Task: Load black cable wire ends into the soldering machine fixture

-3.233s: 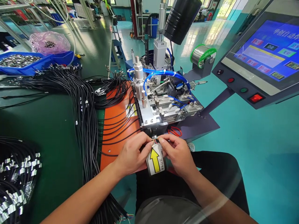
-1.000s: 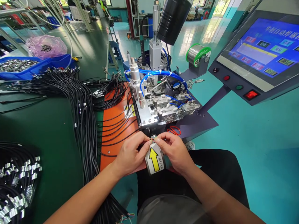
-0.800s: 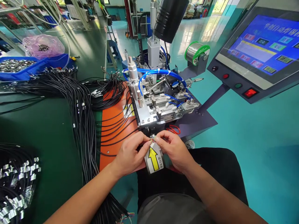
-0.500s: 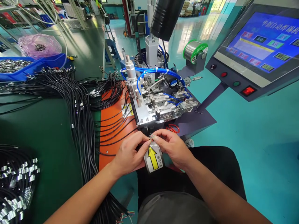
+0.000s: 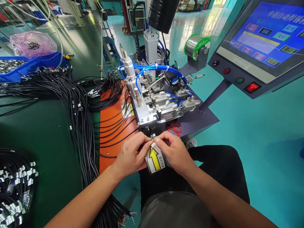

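Observation:
Both hands meet at the front of a soldering machine (image 5: 163, 104), fingertips almost touching. My left hand (image 5: 133, 150) is closed in a pinch between thumb and index finger on thin cable wires, of which only a reddish bit shows. My right hand (image 5: 173, 150) pinches the same spot from the other side. Just beyond the fingertips sits a small shiny metal part (image 5: 153, 136) at the machine's front. Beneath the hands is a label with a yellow arrow (image 5: 155, 159). Several black cables (image 5: 111, 136) run across the orange plate (image 5: 106, 161) towards the machine; my left hand hides part of one.
A thick bundle of black cables (image 5: 79, 133) hangs over the green table (image 5: 52, 136). Cables with metal ends (image 5: 19, 186) lie at lower left. A blue bin (image 5: 30, 68) holds metal parts. Right are a solder spool (image 5: 198, 46) and a control screen (image 5: 266, 41).
The view has shifted slightly, moving the scene a little left and up. The fingertips are closer together and cover more of the coloured wires; the metal part beyond them shows more clearly.

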A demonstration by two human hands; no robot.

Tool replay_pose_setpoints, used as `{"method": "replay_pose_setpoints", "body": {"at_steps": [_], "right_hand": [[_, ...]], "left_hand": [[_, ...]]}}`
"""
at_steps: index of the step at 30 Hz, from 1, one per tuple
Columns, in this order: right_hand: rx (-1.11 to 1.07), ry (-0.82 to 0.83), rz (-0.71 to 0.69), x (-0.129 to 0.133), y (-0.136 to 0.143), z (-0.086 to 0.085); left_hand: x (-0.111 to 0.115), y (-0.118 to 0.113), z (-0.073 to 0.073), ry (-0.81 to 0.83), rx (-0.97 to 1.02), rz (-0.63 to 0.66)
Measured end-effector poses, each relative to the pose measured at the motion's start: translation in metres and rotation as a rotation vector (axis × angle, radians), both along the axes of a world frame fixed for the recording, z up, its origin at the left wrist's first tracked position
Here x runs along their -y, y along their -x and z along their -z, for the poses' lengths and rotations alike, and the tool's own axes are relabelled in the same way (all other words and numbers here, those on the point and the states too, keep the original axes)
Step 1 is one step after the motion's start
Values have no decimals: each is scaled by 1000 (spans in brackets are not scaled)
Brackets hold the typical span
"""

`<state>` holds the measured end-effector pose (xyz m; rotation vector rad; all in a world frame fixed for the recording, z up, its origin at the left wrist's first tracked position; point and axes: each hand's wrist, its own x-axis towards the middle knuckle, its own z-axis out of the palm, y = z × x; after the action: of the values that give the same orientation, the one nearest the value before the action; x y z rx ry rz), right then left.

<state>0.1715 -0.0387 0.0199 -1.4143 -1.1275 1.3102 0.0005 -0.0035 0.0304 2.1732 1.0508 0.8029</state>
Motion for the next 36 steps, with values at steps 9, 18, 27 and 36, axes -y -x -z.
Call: {"method": "replay_pose_setpoints", "body": {"at_steps": [9,18,27,36], "right_hand": [[-96,-122,-64,-15,-22,-2],[-56,-66,-144,-13,-13,-1],[76,-93,-222,-18,-13,-2],[149,-139,-254,-23,-14,3]], "left_hand": [[-1,1,1,40,10,-17],[-1,1,3,29,9,-33],[-1,1,3,32,3,-61],[-1,1,4,50,-18,-57]]}}
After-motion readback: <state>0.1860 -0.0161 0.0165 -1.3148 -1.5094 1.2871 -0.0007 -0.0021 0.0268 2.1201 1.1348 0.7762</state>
